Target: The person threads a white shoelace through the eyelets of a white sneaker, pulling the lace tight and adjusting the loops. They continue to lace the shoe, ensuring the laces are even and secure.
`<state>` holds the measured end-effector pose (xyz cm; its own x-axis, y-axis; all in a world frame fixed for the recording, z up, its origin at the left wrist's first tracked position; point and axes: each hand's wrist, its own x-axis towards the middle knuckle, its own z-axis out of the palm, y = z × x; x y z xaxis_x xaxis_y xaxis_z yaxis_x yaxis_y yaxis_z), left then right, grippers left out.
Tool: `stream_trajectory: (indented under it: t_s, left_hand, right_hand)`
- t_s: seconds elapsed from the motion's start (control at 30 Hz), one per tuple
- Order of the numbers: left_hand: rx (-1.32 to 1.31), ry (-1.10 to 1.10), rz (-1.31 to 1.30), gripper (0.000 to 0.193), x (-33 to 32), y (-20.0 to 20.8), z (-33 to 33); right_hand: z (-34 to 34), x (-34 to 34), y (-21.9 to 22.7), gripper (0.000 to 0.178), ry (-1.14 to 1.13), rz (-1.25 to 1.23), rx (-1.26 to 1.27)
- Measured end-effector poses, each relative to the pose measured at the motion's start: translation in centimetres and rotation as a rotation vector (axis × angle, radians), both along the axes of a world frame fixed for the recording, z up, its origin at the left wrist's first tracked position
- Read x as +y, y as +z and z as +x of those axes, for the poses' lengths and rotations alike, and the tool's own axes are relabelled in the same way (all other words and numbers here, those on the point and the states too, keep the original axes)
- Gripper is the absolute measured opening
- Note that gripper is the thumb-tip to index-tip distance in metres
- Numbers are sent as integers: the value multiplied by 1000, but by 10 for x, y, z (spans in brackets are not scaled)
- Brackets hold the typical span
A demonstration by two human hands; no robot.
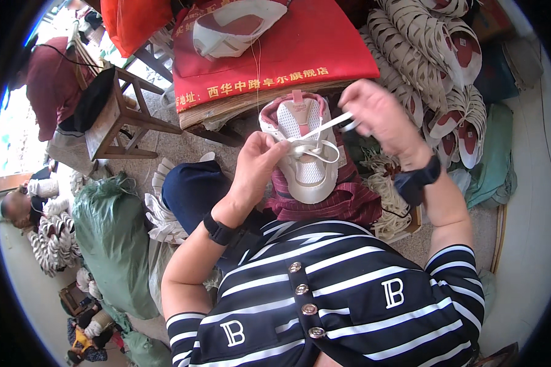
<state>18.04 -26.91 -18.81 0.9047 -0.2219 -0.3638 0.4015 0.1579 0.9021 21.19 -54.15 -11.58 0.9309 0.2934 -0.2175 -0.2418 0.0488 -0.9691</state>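
A white shoe upper [312, 188] with pink lining lies in front of me on maroon striped cloth [280, 199], its toe pointing toward me. A white shoelace [329, 124] is threaded at its front, with a loose loop over the tongue. My left hand [257, 160] pinches the lace at the crossing, thumb and forefinger against the upper's left side. To the upper right, my right hand [381, 116] is closed on the lace's other length and holds it taut, away from the shoe. Part of the lace is hidden by the fingers.
A red-covered table [275, 67] stands ahead, another white upper [236, 30] on it. Stacked uppers [410, 55] pile at the right, above a bundle of pale laces [389, 208]. Left are a wooden stool [125, 116], a green sack [113, 244] and other people.
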Motion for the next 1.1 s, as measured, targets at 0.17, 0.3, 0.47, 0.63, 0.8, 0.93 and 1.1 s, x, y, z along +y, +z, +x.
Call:
stream_trajectory:
  t_s: [0.17, 0.3, 0.47, 0.63, 0.8, 0.93, 1.1]
  left_hand:
    - [-233, 44, 139, 31, 16, -19, -2]
    - [-491, -175, 639, 25, 19, -8, -1]
    - [-153, -23, 145, 16, 15, -9, -1]
    - [-73, -20, -33, 14, 14, 9, 1]
    - [94, -5, -245, 11, 20, 7, 2]
    - [305, -3, -408, 9, 39, 5, 5]
    - [334, 79, -307, 8, 64, 15, 12]
  right_hand:
    - [10, -27, 8, 14, 32, -399, -209]
    - [-17, 10, 16, 22, 348, -651, -565]
    - [-28, 20, -23, 17, 403, -892, -913]
    - [-27, 44, -21, 11, 88, -810, -810]
    - [-22, 61, -56, 10, -33, -346, -454]
    - [-20, 56, -52, 8, 83, -78, -208]
    - [-19, 40, -23, 5, 322, -236, -199]
